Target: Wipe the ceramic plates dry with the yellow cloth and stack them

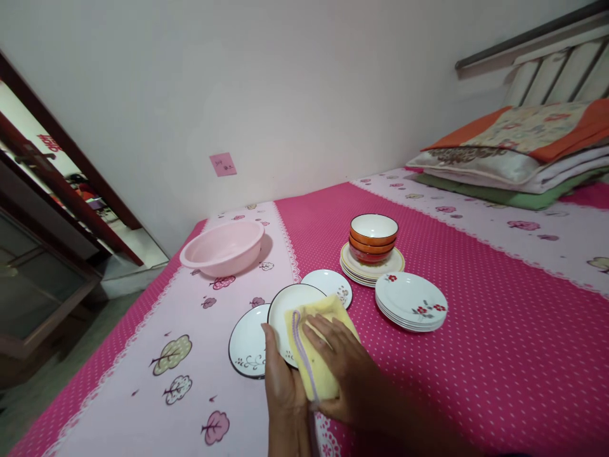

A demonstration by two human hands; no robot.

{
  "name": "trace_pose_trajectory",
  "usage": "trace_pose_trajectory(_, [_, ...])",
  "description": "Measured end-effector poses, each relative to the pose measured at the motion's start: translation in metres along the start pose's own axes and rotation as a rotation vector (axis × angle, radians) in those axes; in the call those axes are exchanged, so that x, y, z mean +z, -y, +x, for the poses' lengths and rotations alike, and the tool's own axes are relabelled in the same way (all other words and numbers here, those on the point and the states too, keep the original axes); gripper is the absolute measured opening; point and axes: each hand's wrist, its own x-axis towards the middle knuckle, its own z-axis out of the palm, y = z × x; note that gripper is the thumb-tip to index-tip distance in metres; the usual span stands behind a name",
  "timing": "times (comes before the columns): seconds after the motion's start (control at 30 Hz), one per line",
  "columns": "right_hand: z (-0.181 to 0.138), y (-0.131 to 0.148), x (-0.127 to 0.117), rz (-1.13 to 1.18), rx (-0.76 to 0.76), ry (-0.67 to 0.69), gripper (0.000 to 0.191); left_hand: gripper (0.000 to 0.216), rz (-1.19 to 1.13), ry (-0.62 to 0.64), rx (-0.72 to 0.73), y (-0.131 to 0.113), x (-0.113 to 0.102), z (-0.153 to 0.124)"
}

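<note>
My left hand [281,384] grips the near edge of a black-rimmed white plate [285,304], held tilted just above the bed. My right hand [343,369] presses a yellow cloth [318,343] flat against the plate's face, fingers together on the cloth. Two more black-rimmed plates lie on the cover: one [247,346] to the left and one [332,284] just behind.
A pink plastic basin [222,247] sits at the back left. Stacked orange bowls [373,238] stand on a pile of cream plates [371,268]. A stack of flower-patterned plates [411,301] lies to the right. Folded bedding [518,158] is at the far right, and the bed edge runs along the left.
</note>
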Motion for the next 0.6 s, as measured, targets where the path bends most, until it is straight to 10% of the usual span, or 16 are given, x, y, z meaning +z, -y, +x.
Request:
trace_pose_trajectory(0.33, [0.011, 0.011, -0.005, 0.149, -0.076, 0.271, 0.096, 0.056, 0.034, 0.058, -0.265, -0.015, -0.004, -0.002])
trace_pose_trajectory(0.6, [0.002, 0.002, -0.046, 0.459, -0.154, 0.147, 0.056, 0.055, 0.148, 0.050, -0.041, -0.028, -0.006, -0.002])
